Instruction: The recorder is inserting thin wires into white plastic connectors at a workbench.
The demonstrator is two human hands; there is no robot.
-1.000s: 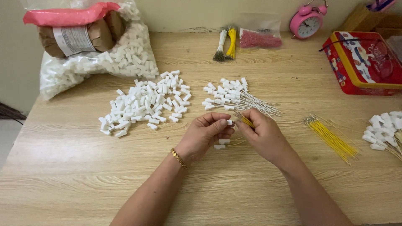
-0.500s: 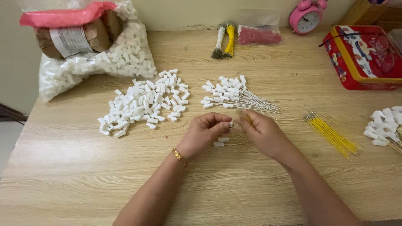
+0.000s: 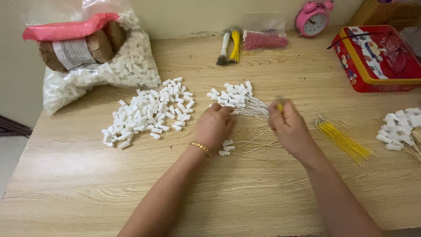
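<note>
Now our right hand (image 3: 289, 127) fingers pinch one yellow wire (image 3: 280, 105); left hand (image 3: 215, 125) fingers curl on finished pieces (image 3: 237, 97), grip unclear; three loose connectors (image 3: 226, 147) below.

Light wood-grain table (image 3: 79, 193) fills most of the view, w/ even, soft light, no hard shadows. Plain cream wall (image 3: 184, 15) runs along its far edge. At left, past the table edge, a strip of pale floor (image 3: 8, 158) and sth dark, unclear.
</note>
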